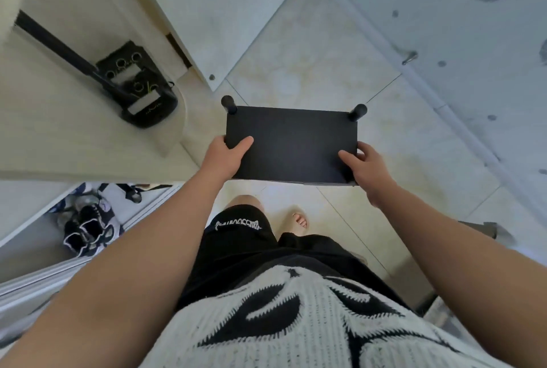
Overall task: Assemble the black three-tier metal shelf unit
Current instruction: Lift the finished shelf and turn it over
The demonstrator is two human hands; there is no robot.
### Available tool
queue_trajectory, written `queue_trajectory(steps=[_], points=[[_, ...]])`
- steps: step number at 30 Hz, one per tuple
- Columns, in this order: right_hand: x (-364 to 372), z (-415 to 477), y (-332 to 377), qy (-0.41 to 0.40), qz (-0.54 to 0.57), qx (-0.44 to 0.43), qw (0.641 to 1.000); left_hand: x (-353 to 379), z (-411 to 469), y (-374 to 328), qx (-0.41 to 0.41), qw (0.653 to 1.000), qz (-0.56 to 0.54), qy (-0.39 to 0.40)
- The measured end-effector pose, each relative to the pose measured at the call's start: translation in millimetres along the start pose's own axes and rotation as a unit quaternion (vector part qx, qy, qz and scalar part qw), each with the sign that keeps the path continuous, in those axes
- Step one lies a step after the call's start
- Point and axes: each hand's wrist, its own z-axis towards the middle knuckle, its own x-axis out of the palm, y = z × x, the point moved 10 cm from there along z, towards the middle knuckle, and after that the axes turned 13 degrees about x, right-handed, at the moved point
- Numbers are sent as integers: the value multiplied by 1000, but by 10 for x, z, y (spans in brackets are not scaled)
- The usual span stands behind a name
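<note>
The flat black rectangular metal shelf panel (291, 142) is held level in the air above the pale tiled floor (310, 71), in front of the person's body, resting on nothing but the two hands. At its far corners two short black cylindrical posts (228, 104) stick out; whether posts sit at the near corners cannot be told, since the hands cover them. The left hand (225, 157) grips the near left corner, thumb (244, 142) laid flat on the top face and the other fingers curled under the edge, out of sight. The right hand (367, 169) grips the near right corner the same way, thumb (347, 157) on top and fingers wrapped round the side. The panel looks stiff and fairly light, likely thin sheet metal with a smooth matt coat that could slip, so a hold at two corners with thumbs pressing down seems right, keeping clear of the posts so they can seat into the next tier. Just beyond the panel's left edge stands a cream wooden counter (74, 130) bearing a black boxy device (139, 86); below it, black-and-white shoes (88, 225) lie on a low shelf.
</note>
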Motion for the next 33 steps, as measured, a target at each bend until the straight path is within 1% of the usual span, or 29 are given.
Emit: queue_trajectory(steps=[6,12,17,20,27,33], points=[[-590,394,771,-46,62,-15,997,473,892,-975,52,998,10,38],[-970,970,1506,-85,129,20,988,897,2014,-1871,85,991,54,90],[-1254,1311,2051,-117,186,50,974,1215,2733,-2600,104,981,101,129],[-1432,1504,2320,-125,214,63,967,1464,3061,-3011,114,977,109,146],[-2041,2177,2791,-137,249,94,954,2254,3881,-3789,137,962,160,170],[-2535,2817,3182,-133,244,123,953,2877,4527,-4206,119,958,192,177]])
